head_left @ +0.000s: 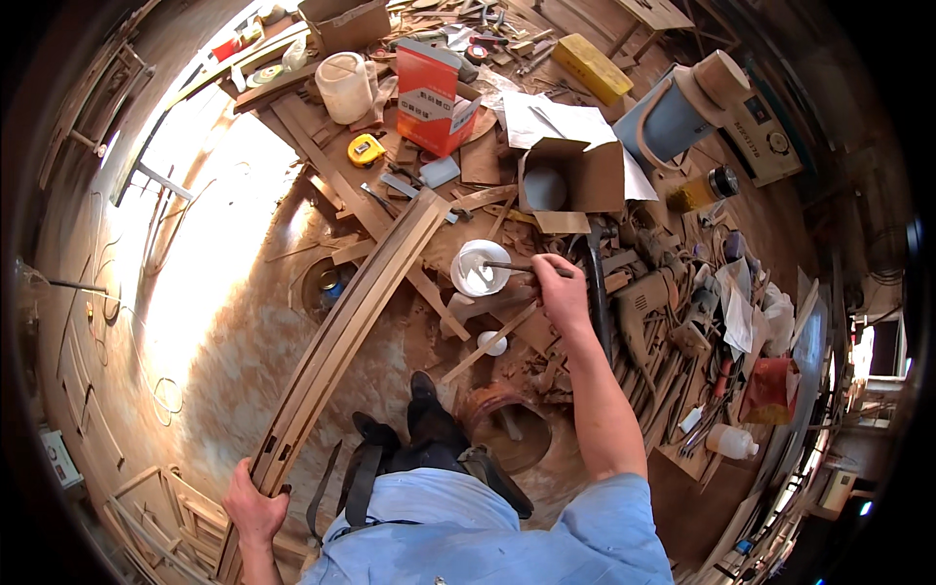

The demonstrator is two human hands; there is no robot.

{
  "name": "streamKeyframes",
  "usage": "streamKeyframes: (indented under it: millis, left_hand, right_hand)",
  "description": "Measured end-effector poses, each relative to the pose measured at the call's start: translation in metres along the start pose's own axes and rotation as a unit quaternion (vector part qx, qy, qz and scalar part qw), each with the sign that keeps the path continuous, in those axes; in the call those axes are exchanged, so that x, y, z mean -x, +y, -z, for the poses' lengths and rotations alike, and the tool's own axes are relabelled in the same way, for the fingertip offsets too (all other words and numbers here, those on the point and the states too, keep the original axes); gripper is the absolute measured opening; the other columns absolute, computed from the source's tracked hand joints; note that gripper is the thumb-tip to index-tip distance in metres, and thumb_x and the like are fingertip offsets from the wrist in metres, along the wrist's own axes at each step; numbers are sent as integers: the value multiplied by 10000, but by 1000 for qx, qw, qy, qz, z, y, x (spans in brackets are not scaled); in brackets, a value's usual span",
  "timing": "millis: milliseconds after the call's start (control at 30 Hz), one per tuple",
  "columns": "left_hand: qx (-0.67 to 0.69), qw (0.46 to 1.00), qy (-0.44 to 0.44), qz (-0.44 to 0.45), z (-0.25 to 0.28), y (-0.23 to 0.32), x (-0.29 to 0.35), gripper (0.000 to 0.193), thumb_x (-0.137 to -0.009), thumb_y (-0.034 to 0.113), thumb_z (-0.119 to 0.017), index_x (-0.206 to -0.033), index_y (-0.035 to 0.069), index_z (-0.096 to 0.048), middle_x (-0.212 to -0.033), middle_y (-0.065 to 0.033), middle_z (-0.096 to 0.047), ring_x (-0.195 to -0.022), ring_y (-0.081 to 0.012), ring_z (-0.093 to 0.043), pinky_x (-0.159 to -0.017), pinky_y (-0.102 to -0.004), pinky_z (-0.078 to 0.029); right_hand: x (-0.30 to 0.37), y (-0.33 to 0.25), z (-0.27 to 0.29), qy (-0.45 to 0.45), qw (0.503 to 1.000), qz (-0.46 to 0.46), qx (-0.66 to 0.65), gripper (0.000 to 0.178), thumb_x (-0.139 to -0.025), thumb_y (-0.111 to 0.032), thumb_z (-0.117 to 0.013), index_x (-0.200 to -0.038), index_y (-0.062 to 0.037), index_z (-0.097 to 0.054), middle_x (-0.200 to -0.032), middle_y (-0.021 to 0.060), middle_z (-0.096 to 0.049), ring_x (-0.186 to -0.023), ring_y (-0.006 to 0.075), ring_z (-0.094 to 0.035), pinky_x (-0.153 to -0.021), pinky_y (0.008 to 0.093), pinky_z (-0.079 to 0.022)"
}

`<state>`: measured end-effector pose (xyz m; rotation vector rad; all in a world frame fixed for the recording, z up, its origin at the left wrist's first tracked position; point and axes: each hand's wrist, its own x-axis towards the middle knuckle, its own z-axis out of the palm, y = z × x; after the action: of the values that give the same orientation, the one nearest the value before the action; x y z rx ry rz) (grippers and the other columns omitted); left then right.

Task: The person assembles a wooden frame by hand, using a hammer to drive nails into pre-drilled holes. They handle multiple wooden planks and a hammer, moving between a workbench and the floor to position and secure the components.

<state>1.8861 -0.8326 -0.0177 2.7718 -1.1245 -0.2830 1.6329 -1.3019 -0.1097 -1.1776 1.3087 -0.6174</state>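
My right hand (pixel 561 292) pinches slim dark stick (pixel 509 265) in round white plastic tub (pixel 458 278); left hand (pixel 255 505) grips long brown wooden bars (pixel 351 292). Likely dipping; lift steadily.

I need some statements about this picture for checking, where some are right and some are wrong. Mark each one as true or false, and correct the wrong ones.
1. The person's bare right hand holds a thin dark stick at the opening of a round white cup. True.
2. The person's bare left hand is empty. False: that hand grips long brown wooden strips near their lower end.
3. A rounded yellow tape measure lies to the left of an orange-red cardboard carton. True.
4. The whitish plastic jug stands to the right of that carton. False: it stands to the left.
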Motion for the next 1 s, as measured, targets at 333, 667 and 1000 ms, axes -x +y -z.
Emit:
streamKeyframes:
  millis: [333, 667, 1000]
  left_hand:
    - [2, 999, 37, 9, 8, 4, -4, 669, -549, 119, -776, -1158, 7, -521, -1018, -173, -615, -935, -385, -598, -766, -444, -497]
    - [12, 997, 80, -6, 9, 1, -2, 617, -553, 104, -745, -1128, 17, -538, -1002, -151, -621, -909, -365, -603, -744, -439, -499]
    - [-16, 987, 154, -48, 7, -31, -1, 569, -574, 89, -656, -1128, 35, -538, -1032, -122, -611, -921, -326, -599, -766, -421, -504]
  right_hand:
    - [-14, 41, 16, -63, 972, -120, -193, 177, -975, -285, -566, -980, -108, -577, -725, 52, -637, -556, 158, -591, -452, 279, -454]
    - [-7, 35, 28, -57, 935, -185, -296, 227, -984, -338, -545, -959, -116, -584, -719, 31, -613, -577, 159, -561, -479, 282, -419]
    - [127, -57, -16, -145, 930, 26, -337, 154, -992, -221, -513, -928, -103, -588, -686, 48, -569, -550, 184, -516, -454, 293, -407]
